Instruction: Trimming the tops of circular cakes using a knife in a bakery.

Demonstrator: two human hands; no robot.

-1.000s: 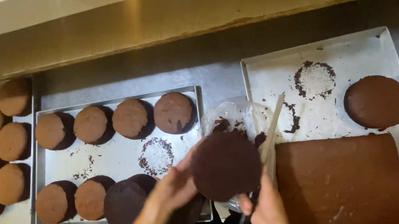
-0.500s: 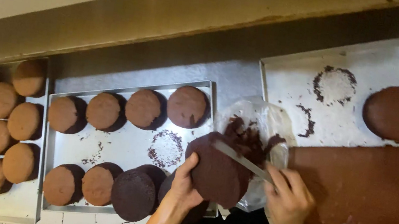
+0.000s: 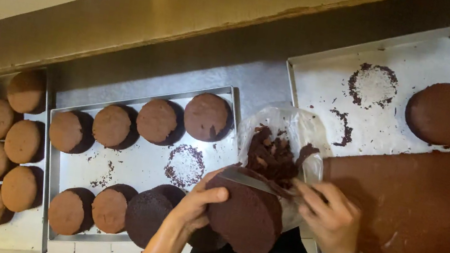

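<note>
Round dark chocolate cake layer sits tilted at the near edge of the steel tabletop, between two trays. Far left, a metal tray carries brown round cakes. Next, a middle metal tray holds more rounds and crumbs. Left hand grips the layer's left side. A clear plastic bag of dark trimmings stands just behind. Right hand is closed on a metal knife laid across the layer's top. Rightmost tray bears a brown rectangular cake slab.
</note>
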